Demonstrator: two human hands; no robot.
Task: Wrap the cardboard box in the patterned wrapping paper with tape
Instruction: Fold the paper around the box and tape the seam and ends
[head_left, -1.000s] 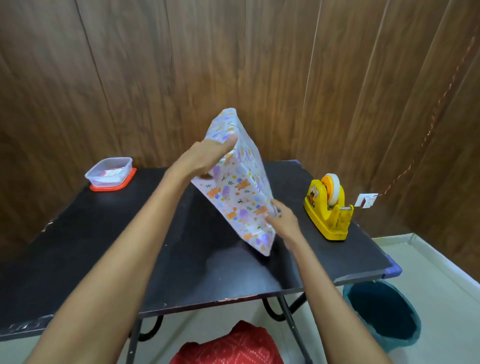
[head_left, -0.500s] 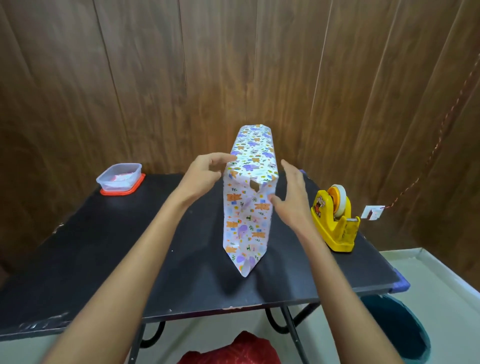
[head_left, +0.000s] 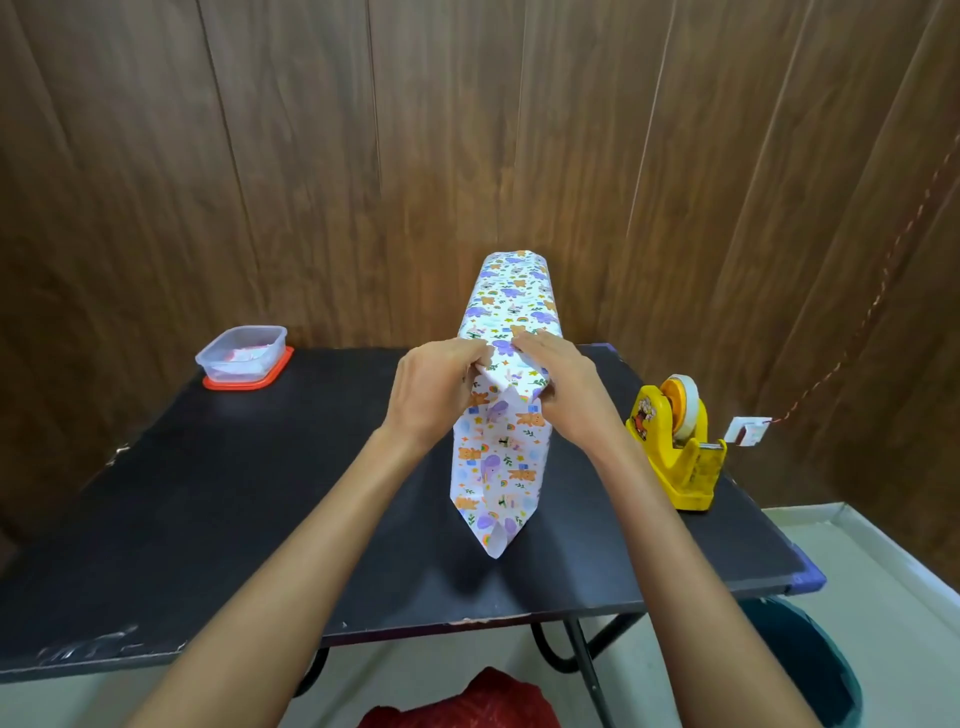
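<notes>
Black tabletop (head_left: 234, 519): patterned-paper-wrapped cardboard box (head_left: 511, 312), body covered; I see L hand (head_left: 436, 387) + R hand (head_left: 561, 387) pinching near-end flap (head_left: 511, 382); end taping pending.

I log a black table (head_left: 208, 519), its near edge chipped. A clear plastic container (head_left: 241, 353) sits on a red lid at the far left corner. Behind is a wood-panelled wall (head_left: 363, 156). A white tag (head_left: 748, 430) hangs on a reddish cord (head_left: 872, 306). A teal bin (head_left: 810, 660) stands under the table's right end. Red cloth (head_left: 467, 701) shows at the bottom edge.
</notes>
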